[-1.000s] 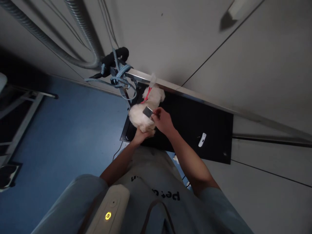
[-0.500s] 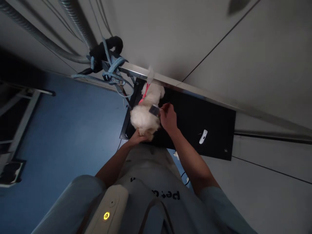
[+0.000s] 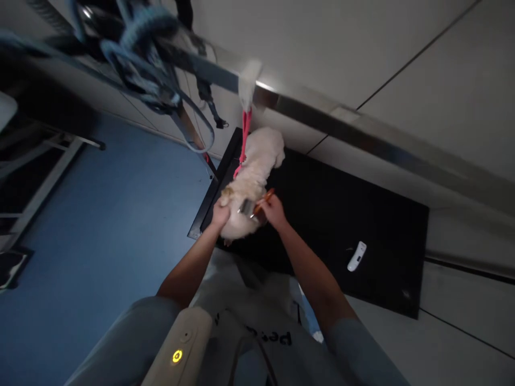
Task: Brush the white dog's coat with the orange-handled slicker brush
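A small white dog [image 3: 261,153] stands on a black grooming table [image 3: 386,214], its head end towards me. My left hand [image 3: 220,214] is closed on the side of the dog's head, at a tan-coloured ear [image 3: 227,193]. In my right hand [image 3: 274,210] is a slicker brush [image 3: 246,207] with an orange handle and a flat grey head. The brush head lies against or just above the fur beside the neck; I cannot tell which. A pink loop [image 3: 245,134] runs from the dog's neck up to a metal bar [image 3: 309,115].
Towards the table's right end lies a white handheld device [image 3: 357,256], like a clipper. Blue cords [image 3: 148,69] hang tangled on the bar at upper left. A grey wall [image 3: 434,107] stands behind the table. Blue floor [image 3: 132,198] and a metal frame [image 3: 48,187] are on the left.
My left hand has shifted from under the dog's muzzle to the side of its head. The brush has turned in my right hand, showing its orange handle. My view has tilted and moved closer.
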### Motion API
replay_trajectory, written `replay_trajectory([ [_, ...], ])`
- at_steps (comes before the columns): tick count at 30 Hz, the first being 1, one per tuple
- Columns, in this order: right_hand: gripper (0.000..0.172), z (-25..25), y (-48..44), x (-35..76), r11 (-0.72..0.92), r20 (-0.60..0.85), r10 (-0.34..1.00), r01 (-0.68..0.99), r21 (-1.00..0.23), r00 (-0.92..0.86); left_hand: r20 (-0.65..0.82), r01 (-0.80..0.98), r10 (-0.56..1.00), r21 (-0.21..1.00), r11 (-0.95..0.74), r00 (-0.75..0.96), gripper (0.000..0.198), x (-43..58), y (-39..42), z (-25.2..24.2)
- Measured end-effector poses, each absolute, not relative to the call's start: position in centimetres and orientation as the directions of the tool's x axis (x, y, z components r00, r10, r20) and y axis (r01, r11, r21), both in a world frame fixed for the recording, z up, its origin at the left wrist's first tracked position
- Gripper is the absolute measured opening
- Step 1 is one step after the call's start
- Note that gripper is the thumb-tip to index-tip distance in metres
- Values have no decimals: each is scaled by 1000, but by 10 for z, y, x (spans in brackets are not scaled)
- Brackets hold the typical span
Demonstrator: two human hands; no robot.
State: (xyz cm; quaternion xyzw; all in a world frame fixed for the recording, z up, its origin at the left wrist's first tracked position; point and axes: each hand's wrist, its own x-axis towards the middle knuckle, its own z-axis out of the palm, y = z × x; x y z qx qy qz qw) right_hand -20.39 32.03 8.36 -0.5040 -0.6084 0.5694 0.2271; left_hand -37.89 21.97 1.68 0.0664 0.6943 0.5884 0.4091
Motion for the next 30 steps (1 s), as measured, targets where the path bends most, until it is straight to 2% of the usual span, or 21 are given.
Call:
replay_trajectory([
  [3, 17, 41, 316, -191, -95, -170, 950, 275, -957, -263, -427, -354, 596, 903, 242, -680, 28, -371, 191, -19],
  [4, 19, 27, 309, -186, -69, -137, 942, 224, -972, -305, -402, -339, 620, 914, 224, -674, 29, -368, 179, -30],
  [7, 25, -13, 283, -176, -87, -148, 762, 127, -988, -631, -339, -280, 666, 939, 198, -665, 36, -357, 141, -62],
  [8, 26, -24, 276, -172, -104, -163, 762, 130, -986, -627, -311, -249, 675, 949, 192, -668, 37, -351, 128, -71],
  [10, 27, -41, 266, -161, -51, -88, 921, 108, -993, -379, -231, -173, 703, 973, 154, -672, 37, -336, 102, -86],
  [11, 27, -46, 261, -155, 6, -19, 960, 86, -996, -278, -188, -133, 717, 982, 133, -672, 37, -328, 88, -92],
  [13, 27, -48, 249, -141, 93, 71, 963, 73, -993, -260, -122, -56, 741, 992, 114, -660, 35, -308, 61, -98],
  [16, 24, -38, 229, -123, 79, -2, 898, 165, -983, -439, -69, 52, 798, 991, 124, -598, 27, -277, 23, -98],
  [17, 23, -32, 224, -118, 69, -19, 916, 205, -976, -401, -61, 72, 825, 990, 122, -561, 25, -268, 12, -97],
  [19, 19, -22, 215, -110, 104, 48, 971, 233, -967, -235, -69, 93, 885, 988, 125, -460, 23, -253, -4, -96],
  [20, 18, -20, 210, -107, 136, 86, 974, 233, -963, -210, -77, 112, 913, 985, 133, -400, 23, -247, -10, -97],
  [22, 18, -20, 200, -104, 181, 92, 935, 239, -954, -341, -72, 208, 960, 969, 132, -272, 24, -239, -16, -99],
  [24, 19, -26, 189, -104, 178, 16, 872, 287, -941, -489, -29, 339, 987, 937, 83, -160, 26, -233, -17, -102],
  [25, 17, -30, 186, -105, 170, -3, 882, 323, -931, -471, -3, 395, 993, 918, 48, -115, 26, -231, -15, -105],
  [28, 14, -36, 183, -112, 216, 68, 933, 401, -890, -352, 15, 483, 1000, 876, -2, -24, 23, -219, -7, -115],
  [30, 14, -33, 185, -120, 296, 65, 890, 461, -837, -452, -8, 478, 999, 878, 29, -47, 21, -208, -1, -123],
])
